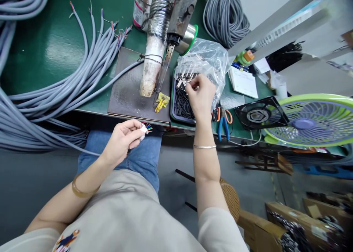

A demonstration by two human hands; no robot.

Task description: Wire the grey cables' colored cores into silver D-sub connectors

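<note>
My left hand is closed on the end of a grey cable, above my lap; its stripped coloured wires fan out past my fingertips. My right hand reaches over a dark tray filled with several small metal pins, fingers pinched together among them; what they grip is too small to make out. A clear plastic bag with more pins lies just behind that hand.
A soldering tool on a wrapped stand rises over a dark metal plate. Grey cable bundles cover the left of the green bench. Pliers, a small black fan and a green fan sit right.
</note>
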